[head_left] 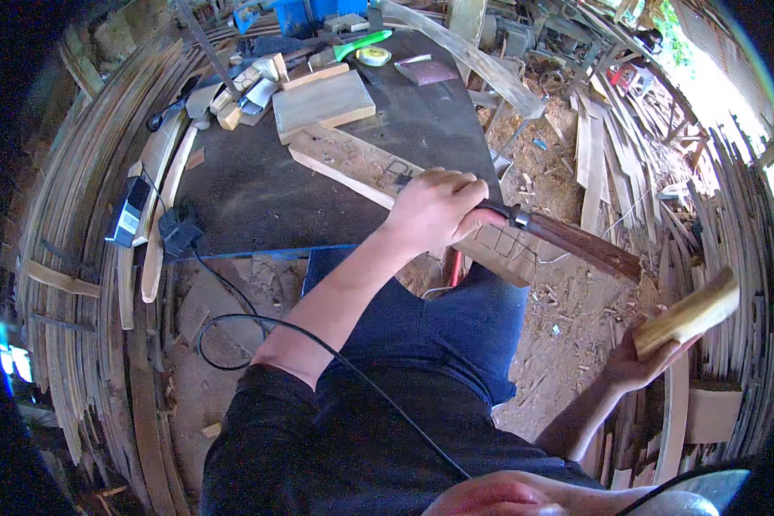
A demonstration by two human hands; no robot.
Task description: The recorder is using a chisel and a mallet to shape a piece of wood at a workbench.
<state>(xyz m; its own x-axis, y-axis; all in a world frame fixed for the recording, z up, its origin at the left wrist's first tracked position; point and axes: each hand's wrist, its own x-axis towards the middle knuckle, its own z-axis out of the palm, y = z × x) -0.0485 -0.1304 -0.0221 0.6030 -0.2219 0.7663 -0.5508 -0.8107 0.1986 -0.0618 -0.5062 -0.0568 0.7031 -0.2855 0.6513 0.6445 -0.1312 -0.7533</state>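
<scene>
My left hand (434, 211) is wrapped around a chisel near its dark metal collar. The chisel's long brown wooden handle (585, 245) sticks out to the right, and my fist hides most of its blade. Beneath the hand a pale plank (344, 159) slants across the bench and past its edge over my lap. Rectangles are drawn on the plank, one just beyond my knuckles and others near its close end. Off to the right, my right hand (636, 365) grips a short, thick wood block (688, 316), held apart from the chisel handle.
On the dark bench (241, 198) lie a flat board (325, 101), a green-handled brush (361, 43), a tape measure (373, 56) and small offcuts. A black cable (335, 353) loops across my left arm and body. Stacked wood strips line both sides; shavings cover the floor (555, 344).
</scene>
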